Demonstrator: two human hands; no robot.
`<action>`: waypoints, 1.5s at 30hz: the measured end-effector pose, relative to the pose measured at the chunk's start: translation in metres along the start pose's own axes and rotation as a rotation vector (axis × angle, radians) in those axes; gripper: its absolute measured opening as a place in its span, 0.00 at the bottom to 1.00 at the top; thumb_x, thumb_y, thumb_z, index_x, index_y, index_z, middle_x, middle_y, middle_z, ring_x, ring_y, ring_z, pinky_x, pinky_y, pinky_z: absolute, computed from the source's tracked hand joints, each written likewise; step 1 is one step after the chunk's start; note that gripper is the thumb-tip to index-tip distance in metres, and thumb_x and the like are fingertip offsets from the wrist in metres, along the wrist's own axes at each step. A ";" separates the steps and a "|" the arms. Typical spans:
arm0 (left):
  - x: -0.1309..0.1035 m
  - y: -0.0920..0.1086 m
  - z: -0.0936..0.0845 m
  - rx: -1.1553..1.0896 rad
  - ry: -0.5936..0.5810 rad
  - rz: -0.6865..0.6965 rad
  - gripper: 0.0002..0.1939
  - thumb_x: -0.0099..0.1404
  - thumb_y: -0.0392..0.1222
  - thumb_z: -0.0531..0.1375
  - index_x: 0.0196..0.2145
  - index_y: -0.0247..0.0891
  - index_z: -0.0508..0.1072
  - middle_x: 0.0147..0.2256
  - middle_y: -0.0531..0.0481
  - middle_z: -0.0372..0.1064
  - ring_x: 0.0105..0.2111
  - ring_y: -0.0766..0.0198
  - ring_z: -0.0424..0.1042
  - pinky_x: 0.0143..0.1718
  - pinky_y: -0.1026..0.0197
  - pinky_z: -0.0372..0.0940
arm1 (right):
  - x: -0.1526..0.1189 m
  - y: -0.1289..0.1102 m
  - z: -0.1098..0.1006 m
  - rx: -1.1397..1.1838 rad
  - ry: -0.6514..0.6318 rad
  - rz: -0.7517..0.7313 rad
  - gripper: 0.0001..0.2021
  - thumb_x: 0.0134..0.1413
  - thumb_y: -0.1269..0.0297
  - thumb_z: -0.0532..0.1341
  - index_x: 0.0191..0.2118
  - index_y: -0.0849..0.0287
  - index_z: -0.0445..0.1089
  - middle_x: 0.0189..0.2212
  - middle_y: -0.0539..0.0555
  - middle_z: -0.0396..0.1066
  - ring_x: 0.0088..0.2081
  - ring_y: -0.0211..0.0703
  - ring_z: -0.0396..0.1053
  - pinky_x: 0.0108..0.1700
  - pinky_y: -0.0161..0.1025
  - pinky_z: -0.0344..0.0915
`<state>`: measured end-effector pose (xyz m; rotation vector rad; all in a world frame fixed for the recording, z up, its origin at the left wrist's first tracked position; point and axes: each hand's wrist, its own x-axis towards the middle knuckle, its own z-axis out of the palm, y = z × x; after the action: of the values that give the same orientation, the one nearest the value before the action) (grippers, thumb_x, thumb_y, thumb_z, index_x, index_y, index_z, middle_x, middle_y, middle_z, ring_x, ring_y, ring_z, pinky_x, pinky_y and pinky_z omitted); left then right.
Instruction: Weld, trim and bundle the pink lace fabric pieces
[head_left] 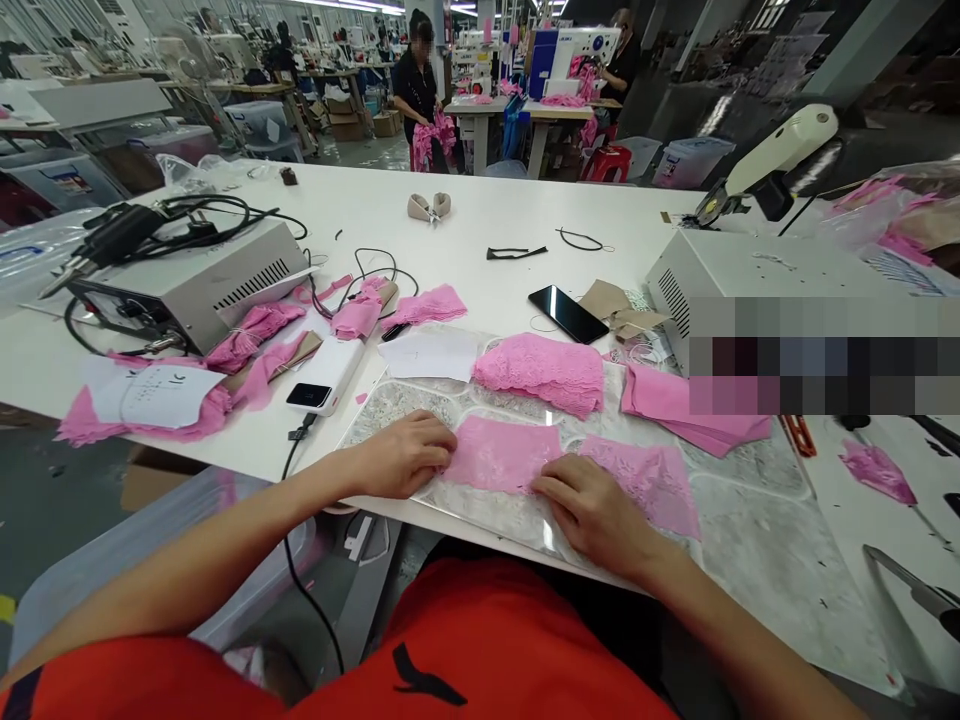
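Between my hands a flat pink fabric piece (504, 452) lies on the marbled mat (757, 515). My left hand (421, 452) pinches its left edge with bent fingers. At its lower right corner, my right hand (585, 505) presses thumb and fingers together on the edge. Partly behind my right hand lies a pink lace piece (656, 485). Just beyond sits a stack of pink lace pieces (540, 372), and to its right a stack of plain pink fabric pieces (697, 412). A white paper sheet (427, 355) is left of the lace stack.
A grey box unit (202, 280) with cables stands left, another grey box (780, 275) right. A white power bank (330, 375), a black phone (568, 314) and scissors (919, 590) lie on the table. Pink bundles (150, 405) are at the left edge. People work at machines behind.
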<state>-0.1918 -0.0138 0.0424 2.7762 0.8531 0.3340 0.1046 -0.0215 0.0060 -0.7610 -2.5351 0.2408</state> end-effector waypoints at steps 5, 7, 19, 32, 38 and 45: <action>0.012 0.013 0.006 -0.026 0.068 -0.049 0.11 0.61 0.29 0.50 0.32 0.37 0.71 0.37 0.45 0.72 0.38 0.61 0.69 0.45 0.56 0.61 | 0.003 -0.002 -0.007 0.184 0.019 0.115 0.09 0.57 0.73 0.54 0.37 0.57 0.71 0.33 0.56 0.72 0.35 0.43 0.68 0.37 0.41 0.67; 0.022 0.021 0.014 -0.068 0.091 -0.025 0.11 0.64 0.31 0.50 0.36 0.37 0.72 0.39 0.44 0.72 0.40 0.61 0.69 0.45 0.57 0.62 | 0.008 -0.005 -0.007 0.215 0.029 0.151 0.08 0.57 0.73 0.55 0.36 0.57 0.70 0.31 0.54 0.72 0.33 0.41 0.68 0.36 0.39 0.67; 0.027 0.041 0.053 0.089 0.075 0.040 0.16 0.65 0.33 0.50 0.48 0.36 0.70 0.46 0.42 0.69 0.46 0.57 0.66 0.48 0.55 0.59 | 0.022 -0.005 0.007 0.136 -0.188 0.189 0.05 0.54 0.74 0.57 0.31 0.60 0.69 0.29 0.54 0.70 0.32 0.42 0.67 0.35 0.38 0.63; 0.024 0.034 0.057 0.120 0.069 0.086 0.16 0.64 0.33 0.52 0.49 0.38 0.71 0.48 0.43 0.68 0.45 0.57 0.65 0.47 0.55 0.58 | 0.024 -0.006 0.004 0.164 -0.227 0.295 0.05 0.55 0.73 0.54 0.30 0.59 0.64 0.27 0.52 0.67 0.28 0.39 0.62 0.31 0.36 0.58; 0.024 0.033 0.059 0.129 0.099 0.099 0.16 0.64 0.34 0.53 0.50 0.37 0.71 0.46 0.43 0.69 0.44 0.57 0.64 0.46 0.55 0.58 | 0.025 -0.007 0.003 0.161 -0.251 0.223 0.04 0.56 0.71 0.56 0.33 0.60 0.67 0.28 0.53 0.69 0.31 0.40 0.64 0.33 0.36 0.60; 0.023 0.034 0.058 0.128 0.067 0.081 0.18 0.64 0.34 0.53 0.51 0.38 0.70 0.48 0.42 0.68 0.46 0.57 0.64 0.47 0.55 0.57 | 0.022 -0.009 0.009 0.150 -0.175 0.244 0.06 0.56 0.72 0.53 0.29 0.59 0.64 0.25 0.52 0.67 0.27 0.39 0.62 0.30 0.35 0.57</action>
<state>-0.1396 -0.0359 0.0003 2.9396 0.8055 0.4016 0.0798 -0.0168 0.0093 -1.0284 -2.5451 0.5959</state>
